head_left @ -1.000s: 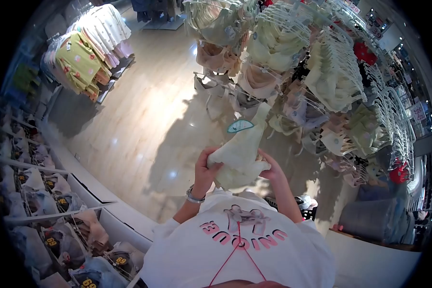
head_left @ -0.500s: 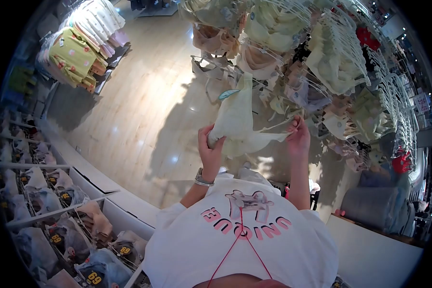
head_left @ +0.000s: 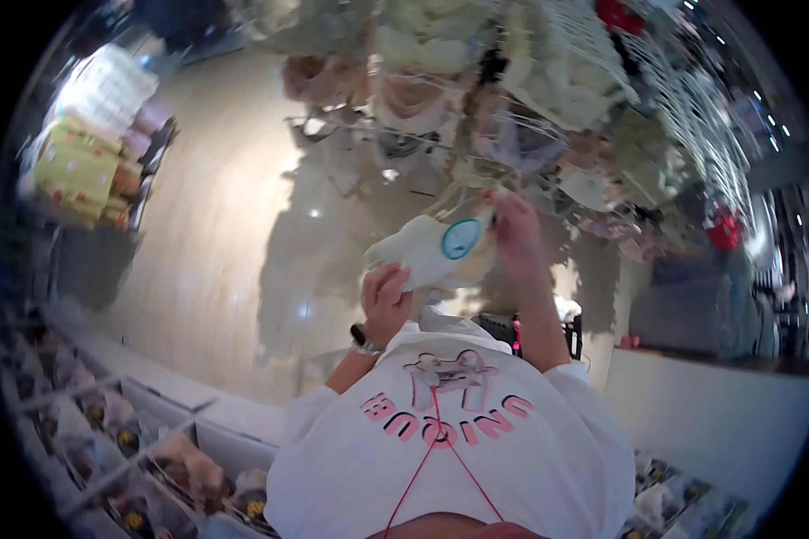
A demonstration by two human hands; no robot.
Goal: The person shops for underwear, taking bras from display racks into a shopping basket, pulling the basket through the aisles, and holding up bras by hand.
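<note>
A pale cream-green bra (head_left: 427, 250) with a teal-edged oval tag hangs between my two hands, in front of my white printed shirt. My left hand (head_left: 386, 298), with a watch on the wrist, grips the lower left end of the fabric, its fingers folded over it. Higher and to the right, my right hand (head_left: 515, 229) pinches the strap end of the garment; motion blurs its fingers. The cups now lie folded close together, with the oval tag facing up.
Racks of hanging bras (head_left: 431, 45) fill the top and upper right. Folded bras sit in a divided bin (head_left: 166, 413) at the lower left. A clothes rack (head_left: 81, 171) stands at the upper left. A white counter (head_left: 710, 404) is at the right.
The bra has gone from spread out to bunched, and its tag has turned upward. My right hand has moved left and up, closer to my left hand. The whole view has shifted.
</note>
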